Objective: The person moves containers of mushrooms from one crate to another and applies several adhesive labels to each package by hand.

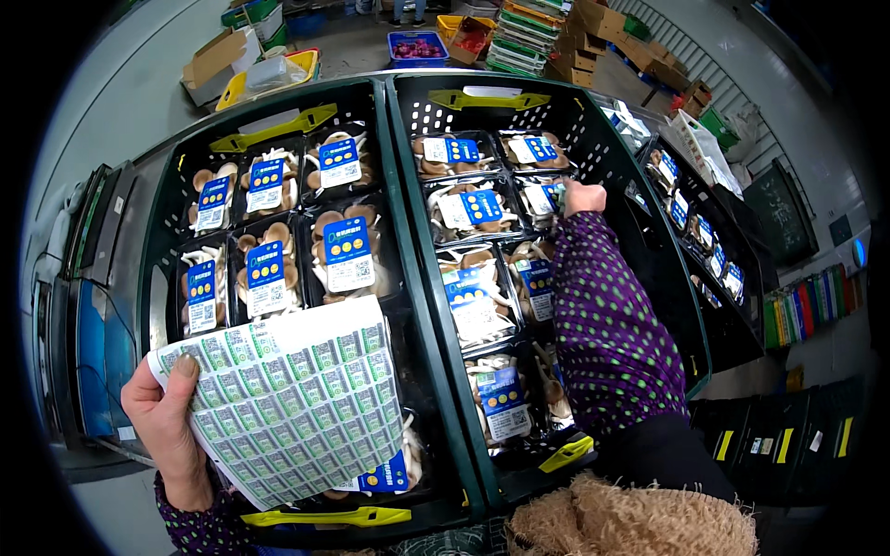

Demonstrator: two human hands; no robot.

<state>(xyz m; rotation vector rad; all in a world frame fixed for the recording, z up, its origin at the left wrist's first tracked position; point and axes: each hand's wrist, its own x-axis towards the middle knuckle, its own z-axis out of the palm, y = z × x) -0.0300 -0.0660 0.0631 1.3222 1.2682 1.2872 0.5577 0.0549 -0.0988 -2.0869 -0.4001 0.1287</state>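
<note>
My left hand (171,408) grips a sheet of small green-and-white stickers (297,398) by its left edge, thumb on top. The sheet lies over the near part of the left crate (389,278) and hides some packs there. My right hand (584,196) is closed at a mushroom pack (540,198) in the right crate (640,232); its fingertips are mostly hidden, so whatever they pinch cannot be made out. Around it are more film-wrapped mushroom packs (471,208) with blue-and-white labels. Similar packs (348,250) stand in rows in the left crate.
Another dark crate of labelled packs (700,232) stands at the right. Beyond the crates are a blue basket (417,48), a stack of green and white crates (524,37) and cardboard boxes (593,28). Dark crates with yellow handles (783,445) line the lower right.
</note>
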